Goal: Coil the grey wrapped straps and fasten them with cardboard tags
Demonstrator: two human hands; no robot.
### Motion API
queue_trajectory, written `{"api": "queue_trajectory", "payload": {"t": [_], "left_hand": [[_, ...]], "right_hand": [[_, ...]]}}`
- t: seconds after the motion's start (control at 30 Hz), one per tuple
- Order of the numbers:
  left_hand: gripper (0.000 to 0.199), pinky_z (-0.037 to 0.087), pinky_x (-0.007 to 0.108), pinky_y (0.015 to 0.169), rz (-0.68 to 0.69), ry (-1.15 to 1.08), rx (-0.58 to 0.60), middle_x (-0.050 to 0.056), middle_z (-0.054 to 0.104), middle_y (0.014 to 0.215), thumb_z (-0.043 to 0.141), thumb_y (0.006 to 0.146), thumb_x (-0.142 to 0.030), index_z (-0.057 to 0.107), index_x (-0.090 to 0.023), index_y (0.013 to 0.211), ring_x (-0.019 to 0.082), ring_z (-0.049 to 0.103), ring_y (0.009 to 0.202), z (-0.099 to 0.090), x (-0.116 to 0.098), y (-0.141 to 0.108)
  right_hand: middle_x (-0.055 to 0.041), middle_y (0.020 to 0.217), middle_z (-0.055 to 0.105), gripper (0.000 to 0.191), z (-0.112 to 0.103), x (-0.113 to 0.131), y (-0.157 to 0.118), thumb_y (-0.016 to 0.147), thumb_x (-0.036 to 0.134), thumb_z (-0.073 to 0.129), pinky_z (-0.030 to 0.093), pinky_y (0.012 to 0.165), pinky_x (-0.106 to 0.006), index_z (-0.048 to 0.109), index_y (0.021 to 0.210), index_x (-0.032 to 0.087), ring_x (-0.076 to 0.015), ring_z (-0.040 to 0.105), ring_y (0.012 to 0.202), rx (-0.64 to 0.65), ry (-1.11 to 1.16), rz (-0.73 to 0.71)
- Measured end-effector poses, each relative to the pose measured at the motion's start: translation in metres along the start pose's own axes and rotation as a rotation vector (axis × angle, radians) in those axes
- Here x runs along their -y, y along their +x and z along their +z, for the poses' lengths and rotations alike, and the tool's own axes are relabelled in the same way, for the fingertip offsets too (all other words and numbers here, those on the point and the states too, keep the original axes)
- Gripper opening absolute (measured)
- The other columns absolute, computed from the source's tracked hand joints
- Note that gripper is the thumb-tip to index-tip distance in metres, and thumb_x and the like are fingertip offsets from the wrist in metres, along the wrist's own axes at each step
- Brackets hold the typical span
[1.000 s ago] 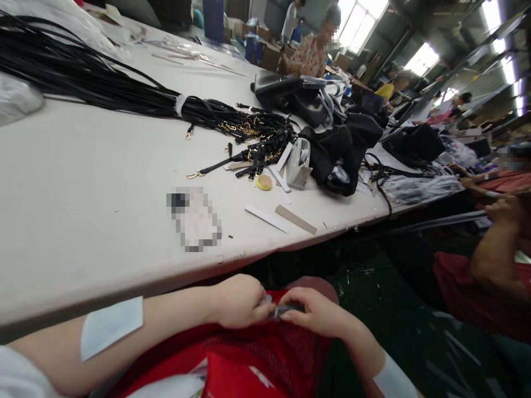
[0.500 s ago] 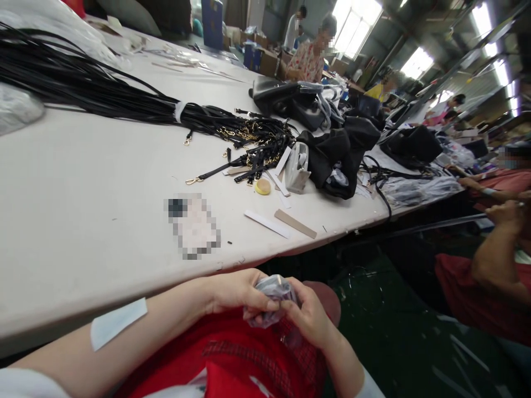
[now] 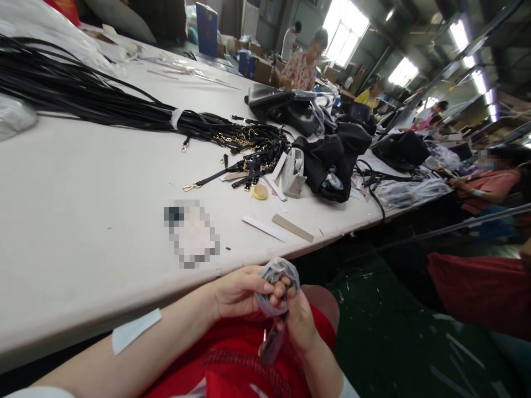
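Observation:
Both hands are above my lap, just off the table's front edge. Between them is a coil of translucent grey plastic wrap [image 3: 279, 269] with something dark inside; a dark tail with a shiny bit hangs below it. My left hand [image 3: 243, 290] is closed on the coil's left side, thumb and fingertips at its middle. On the other side my right hand [image 3: 299, 320] grips it, fingers curled through from the right. Which fingers lie inside the coil is partly hidden. A blue-white patch [image 3: 136, 330] sits on my left forearm.
On the white table [image 3: 103, 182] lie a bundle of black straps [image 3: 124, 105] with gold clasps, a blurred-out flat object [image 3: 193, 235], a yellow tape roll [image 3: 260, 192], card strips [image 3: 292, 227] and black bags [image 3: 326, 160]. A co-worker [image 3: 489, 185] sits at right.
The plastic bundle, earlier crumpled between my hands, now shows as an open ring with a tail hanging down. My right hand has turned more upright. The view has shifted slightly.

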State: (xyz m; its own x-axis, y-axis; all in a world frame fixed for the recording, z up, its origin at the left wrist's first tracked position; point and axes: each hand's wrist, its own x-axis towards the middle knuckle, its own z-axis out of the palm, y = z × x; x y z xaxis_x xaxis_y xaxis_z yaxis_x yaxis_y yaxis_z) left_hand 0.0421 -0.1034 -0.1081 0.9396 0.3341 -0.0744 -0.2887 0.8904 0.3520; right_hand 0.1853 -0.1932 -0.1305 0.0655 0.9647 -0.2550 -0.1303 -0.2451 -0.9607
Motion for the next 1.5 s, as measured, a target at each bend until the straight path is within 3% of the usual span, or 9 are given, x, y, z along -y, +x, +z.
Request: {"api": "queue_trajectory", "payload": {"t": [0.17, 0.27, 0.4, 0.5, 0.7, 0.83, 1.07, 1.2, 1.5], "left_hand": [[0.027, 0.047, 0.021, 0.061, -0.021, 0.095, -0.032, 0.005, 0.065, 0.066, 0.063, 0.063, -0.007, 0.07, -0.005, 0.089, 0.008, 0.054, 0.052, -0.011, -0.004, -0.003], [0.028, 0.029, 0.015, 0.04, -0.138, 0.271, -0.019, 0.007, 0.066, 0.062, 0.062, 0.062, -0.011, 0.071, -0.003, 0.087, 0.005, 0.044, 0.041, -0.018, -0.013, -0.012], [0.03, 0.018, 0.017, 0.034, -0.164, 0.383, -0.02, 0.006, 0.064, 0.052, 0.065, 0.078, -0.032, 0.072, -0.003, 0.083, 0.002, 0.032, 0.032, -0.021, -0.02, -0.019], [0.042, 0.026, 0.015, 0.036, -0.089, 0.323, -0.06, 0.002, 0.06, 0.049, 0.064, 0.085, -0.046, 0.071, -0.005, 0.082, 0.001, 0.029, 0.032, -0.016, -0.014, -0.014], [0.038, 0.051, 0.021, 0.058, 0.098, -0.018, -0.185, 0.002, 0.066, 0.069, 0.082, 0.071, -0.036, 0.07, -0.008, 0.095, 0.01, 0.059, 0.059, -0.004, 0.005, 0.0], [0.033, 0.052, 0.024, 0.061, 0.114, 0.07, -0.264, 0.001, 0.066, 0.068, 0.082, 0.071, -0.033, 0.07, -0.009, 0.089, 0.01, 0.059, 0.058, -0.002, 0.005, -0.001], [0.034, 0.047, 0.022, 0.071, 0.184, 0.664, -0.297, 0.003, 0.071, 0.078, 0.081, 0.069, -0.041, 0.071, -0.01, 0.081, 0.013, 0.061, 0.071, -0.005, 0.004, -0.007], [0.038, 0.048, 0.021, 0.064, 0.122, 0.596, -0.304, 0.003, 0.071, 0.072, 0.084, 0.063, -0.043, 0.071, -0.01, 0.079, 0.012, 0.061, 0.063, -0.002, 0.007, -0.007], [0.038, 0.052, 0.023, 0.064, 0.177, 0.428, -0.312, 0.007, 0.073, 0.072, 0.087, 0.06, -0.041, 0.073, -0.009, 0.077, 0.014, 0.065, 0.062, 0.011, 0.015, -0.005]], "right_hand": [[0.0008, 0.067, 0.056, 0.048, -0.012, 0.02, 0.004, 0.082, 0.067, 0.055, 0.031, 0.04, -0.023, 0.056, 0.095, 0.021, -0.0096, 0.038, 0.044, -0.01, -0.196, -0.061], [0.0037, 0.06, 0.05, 0.041, -0.034, 0.038, 0.006, 0.087, 0.059, 0.056, 0.034, 0.046, -0.022, 0.061, 0.091, 0.019, -0.0102, 0.042, 0.05, -0.062, -0.414, -0.044], [0.0056, 0.052, 0.047, 0.047, -0.044, 0.04, 0.005, 0.091, 0.06, 0.046, 0.035, 0.049, -0.023, 0.063, 0.098, 0.017, -0.0108, 0.042, 0.048, 0.186, -0.53, 0.056], [0.0014, 0.059, 0.056, 0.052, -0.024, 0.023, 0.002, 0.091, 0.066, 0.04, 0.04, 0.051, -0.025, 0.061, 0.096, 0.018, -0.0118, 0.047, 0.049, 0.329, -0.4, 0.002], [-0.0016, 0.079, 0.062, 0.043, 0.019, -0.015, 0.004, 0.09, 0.063, 0.045, 0.041, 0.043, -0.023, 0.053, 0.103, 0.023, -0.0101, 0.046, 0.047, -0.155, 0.082, -0.073], [-0.0006, 0.075, 0.058, 0.041, 0.01, -0.013, 0.005, 0.09, 0.057, 0.052, 0.041, 0.043, -0.022, 0.055, 0.109, 0.021, -0.0098, 0.046, 0.049, -0.145, 0.049, -0.075], [0.0, 0.075, 0.061, 0.041, -0.012, 0.005, 0.003, 0.087, 0.053, 0.059, 0.042, 0.046, -0.02, 0.056, 0.108, 0.019, -0.0096, 0.05, 0.052, -0.199, -0.071, -0.147], [-0.0046, 0.09, 0.065, 0.05, -0.012, 0.01, 0.004, 0.075, 0.056, 0.072, 0.049, 0.058, -0.023, 0.056, 0.107, 0.02, -0.0148, 0.059, 0.069, -0.119, -0.028, -0.192], [0.0029, 0.065, 0.056, 0.046, -0.007, 0.034, -0.001, 0.079, 0.061, 0.065, 0.036, 0.039, -0.018, 0.056, 0.096, 0.018, -0.006, 0.039, 0.043, -0.034, 0.035, -0.169]]}}
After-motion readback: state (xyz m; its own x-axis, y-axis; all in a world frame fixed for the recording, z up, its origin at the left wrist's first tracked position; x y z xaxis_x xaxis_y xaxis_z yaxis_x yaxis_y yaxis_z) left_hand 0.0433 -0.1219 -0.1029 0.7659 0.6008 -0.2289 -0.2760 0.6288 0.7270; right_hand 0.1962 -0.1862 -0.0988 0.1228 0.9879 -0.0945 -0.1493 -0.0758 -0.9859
